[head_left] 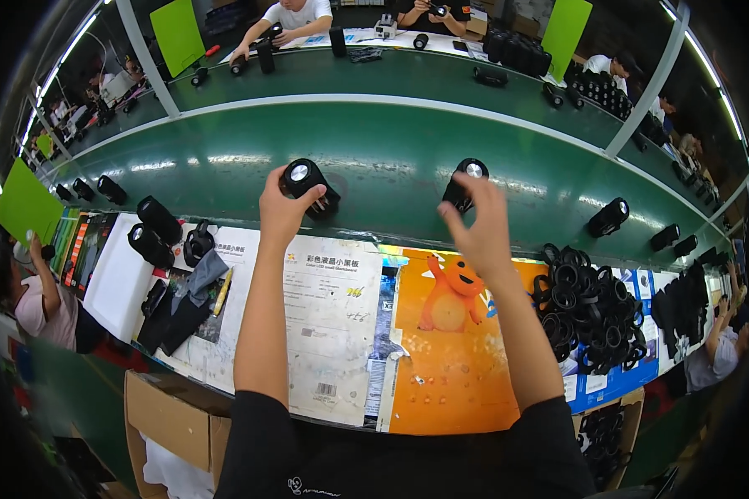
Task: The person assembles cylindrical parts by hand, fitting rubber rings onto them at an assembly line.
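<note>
Here, hands grip black cylinders (glossy)

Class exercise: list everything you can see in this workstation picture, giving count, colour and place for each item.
Black cylinder: one, black with a shiny end, gripped over the green belt.
Second cylinder: one, black, on the belt at the right fingertips.
Conveyor belt: one, green, across the middle.
Black rings: a pile, count unclear, right of the bench.
Orange poster: one, bench centre.
White sheet: one, bench left of centre.
Cardboard box: one, brown, lower left.
Left hand: holding the cylinder.
Right hand: fingers spread at the second cylinder.
</note>
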